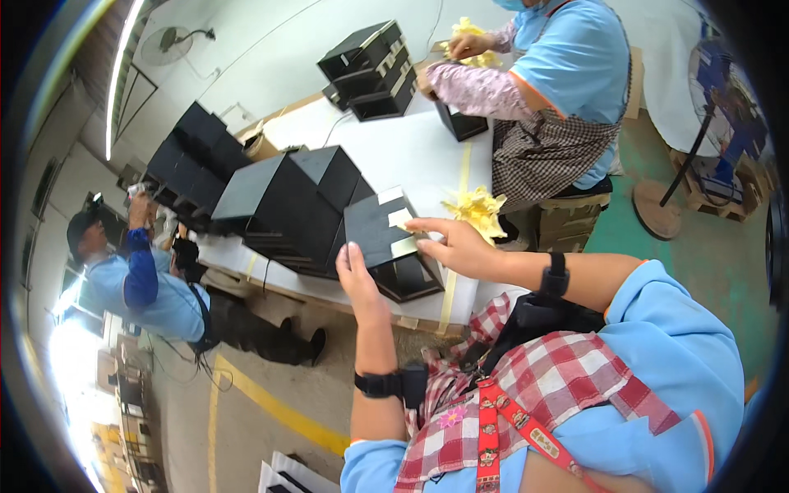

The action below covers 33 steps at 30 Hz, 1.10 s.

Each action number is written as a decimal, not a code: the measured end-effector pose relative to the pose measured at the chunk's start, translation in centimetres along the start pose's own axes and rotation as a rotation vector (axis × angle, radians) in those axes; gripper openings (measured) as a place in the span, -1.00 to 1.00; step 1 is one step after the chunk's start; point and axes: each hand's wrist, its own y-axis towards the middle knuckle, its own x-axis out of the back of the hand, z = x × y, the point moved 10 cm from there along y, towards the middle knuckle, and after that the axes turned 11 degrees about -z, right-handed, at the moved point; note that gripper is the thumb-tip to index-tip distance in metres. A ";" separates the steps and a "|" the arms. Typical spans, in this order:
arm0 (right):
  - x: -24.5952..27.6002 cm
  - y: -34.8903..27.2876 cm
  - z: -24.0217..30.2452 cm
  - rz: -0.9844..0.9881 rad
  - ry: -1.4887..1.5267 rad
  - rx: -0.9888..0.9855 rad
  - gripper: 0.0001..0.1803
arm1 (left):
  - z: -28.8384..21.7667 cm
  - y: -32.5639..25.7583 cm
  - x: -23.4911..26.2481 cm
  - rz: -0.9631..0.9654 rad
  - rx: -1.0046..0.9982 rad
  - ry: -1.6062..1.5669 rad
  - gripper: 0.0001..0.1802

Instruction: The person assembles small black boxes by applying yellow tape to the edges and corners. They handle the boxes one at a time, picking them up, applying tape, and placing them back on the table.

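A black box (367, 228) is tilted on the near edge of the table, with its open side low toward me. Several pale paper strips (390, 195) lie along its right edge. My left hand (362, 283) grips the box at its lower left edge, the fingers partly hidden behind it. At the right edge, my right hand (460, 246) is closed, fingertips pinching one of the pale strips against the box. A crumpled heap of yellow paper strips (477, 212) lies just beyond my right hand.
Stacked black boxes (283, 205) crowd the white table (390, 148) to the left. A co-worker (567, 74) sits across at the right with yellow strips and a box. Another person (156, 279) stands at the left. A floor fan (657, 209) stands at the right.
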 end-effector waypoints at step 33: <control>4.3 3.2 2.7 -0.060 -0.189 0.200 -0.46 | -4.3 0.2 -5.3 0.232 -0.686 0.898 -0.77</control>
